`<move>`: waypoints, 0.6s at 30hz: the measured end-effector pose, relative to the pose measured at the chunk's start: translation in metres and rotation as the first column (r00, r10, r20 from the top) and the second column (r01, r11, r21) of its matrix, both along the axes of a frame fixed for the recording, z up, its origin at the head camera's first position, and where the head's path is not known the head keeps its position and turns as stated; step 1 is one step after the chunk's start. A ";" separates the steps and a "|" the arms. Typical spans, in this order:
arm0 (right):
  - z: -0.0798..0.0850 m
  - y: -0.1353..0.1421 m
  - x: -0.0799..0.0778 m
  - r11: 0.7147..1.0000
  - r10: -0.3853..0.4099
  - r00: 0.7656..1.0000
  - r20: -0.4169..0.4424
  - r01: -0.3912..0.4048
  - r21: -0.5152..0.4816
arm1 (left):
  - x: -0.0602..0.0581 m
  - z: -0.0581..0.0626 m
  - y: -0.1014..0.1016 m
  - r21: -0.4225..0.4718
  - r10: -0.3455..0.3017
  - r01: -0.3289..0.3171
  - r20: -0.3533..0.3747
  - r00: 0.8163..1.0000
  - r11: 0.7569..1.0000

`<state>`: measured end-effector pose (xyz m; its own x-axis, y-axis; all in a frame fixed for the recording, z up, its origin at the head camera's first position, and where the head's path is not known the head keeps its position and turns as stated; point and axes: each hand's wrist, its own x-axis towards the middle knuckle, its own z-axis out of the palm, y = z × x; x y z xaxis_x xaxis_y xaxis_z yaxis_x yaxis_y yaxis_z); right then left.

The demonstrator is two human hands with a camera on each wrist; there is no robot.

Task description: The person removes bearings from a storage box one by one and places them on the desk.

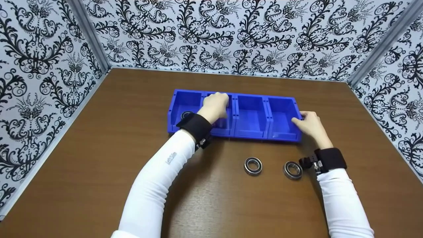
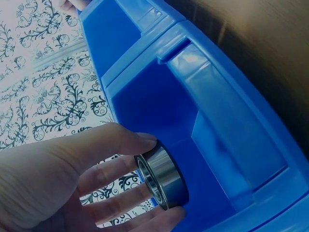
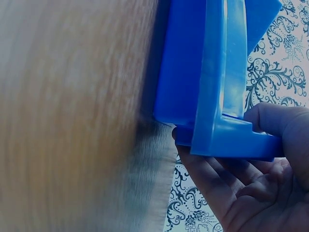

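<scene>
My left hand (image 1: pixel 215 105) reaches into the second compartment from the left of a blue four-part bin (image 1: pixel 251 134). Its thumb and fingers pinch a steel ball bearing (image 2: pixel 166 176), held on edge inside that compartment; in the head view the hand hides it. My right hand (image 1: pixel 310 125) grips the bin's right end wall, thumb over the rim and fingers along the outside, as the right wrist view shows. Another bearing (image 1: pixel 186 114) lies in the leftmost compartment, partly covered by the left wrist strap.
Two more bearings lie on the brown table (image 1: pixel 138 99) in front of the bin: one bearing (image 1: pixel 253 166) near the middle, another bearing (image 1: pixel 292 170) beside the right wrist strap (image 1: pixel 330 159). Patterned wall panels (image 1: pixel 231 39) enclose the back and sides.
</scene>
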<state>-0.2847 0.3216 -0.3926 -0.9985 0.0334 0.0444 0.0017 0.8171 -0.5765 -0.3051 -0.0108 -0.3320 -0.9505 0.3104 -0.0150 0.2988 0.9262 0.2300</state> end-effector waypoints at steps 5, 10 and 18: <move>0.000 0.000 0.000 1.000 0.005 1.000 -0.004 -0.005 -0.004 | 0.000 0.003 -0.001 0.006 0.005 -0.005 0.004 1.000 1.000; -0.001 -0.001 0.000 1.000 0.002 1.000 0.005 -0.002 -0.008 | 0.000 0.006 -0.002 0.012 0.004 -0.004 0.003 1.000 1.000; 0.000 -0.001 0.000 1.000 0.000 1.000 0.028 0.000 -0.017 | 0.002 0.010 -0.002 0.026 -0.003 0.003 -0.003 1.000 1.000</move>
